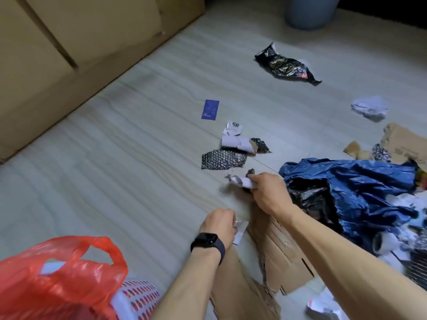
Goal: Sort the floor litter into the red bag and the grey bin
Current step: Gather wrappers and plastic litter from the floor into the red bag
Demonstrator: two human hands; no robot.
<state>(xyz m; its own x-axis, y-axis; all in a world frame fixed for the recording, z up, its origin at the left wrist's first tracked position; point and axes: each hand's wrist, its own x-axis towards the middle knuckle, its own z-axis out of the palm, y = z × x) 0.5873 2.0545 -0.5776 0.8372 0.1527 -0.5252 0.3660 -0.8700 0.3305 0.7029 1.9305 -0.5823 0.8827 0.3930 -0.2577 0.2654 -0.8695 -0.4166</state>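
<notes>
Early-to-middle going I'd say, with plenty left to sort. The red bag (69,273) sits at the bottom left with something pale already inside, and the grey bin (309,12) is way off at the top edge, well apart from the mess. Lying on the floor: a black foil wrapper (286,65), a blue card (209,110), torn white paper bits (234,140) beside a dark patterned wrapper (221,159), a crumpled white wad (369,108), a big blue plastic bag (351,179) heaped over more junk, and torn cardboard (284,257) under the arms. The right hand (268,192) is closed round a scrunched white-and-dark scrap (240,181) near the patterned wrapper. The left hand (218,227), the one with the watch (206,241), pinches a small white scrap (240,230). It's blurry, so paper or foil, can't say.
</notes>
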